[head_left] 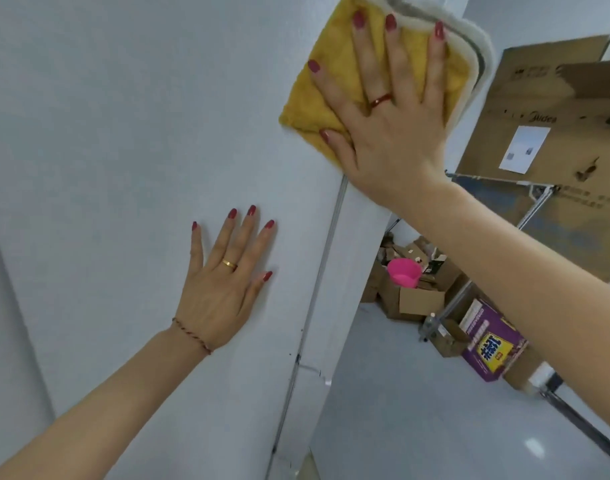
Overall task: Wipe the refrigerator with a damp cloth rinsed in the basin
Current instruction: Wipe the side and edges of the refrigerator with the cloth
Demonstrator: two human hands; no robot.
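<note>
The yellow cloth (334,95), white-backed and folded, lies flat on the refrigerator (123,133) at its upper right edge, pinned under the right hand (390,112), whose fingers are spread straight across it. To wipe well, it seems best to keep the palm pressure even and overlap the strokes down the panel toward the corner seam. The left hand (223,282) rests open and flat on the white door, bracing. Behind, 1 pink basin (404,271) sits among cardboard boxes (553,140) on a glossy floor (417,410).
</note>
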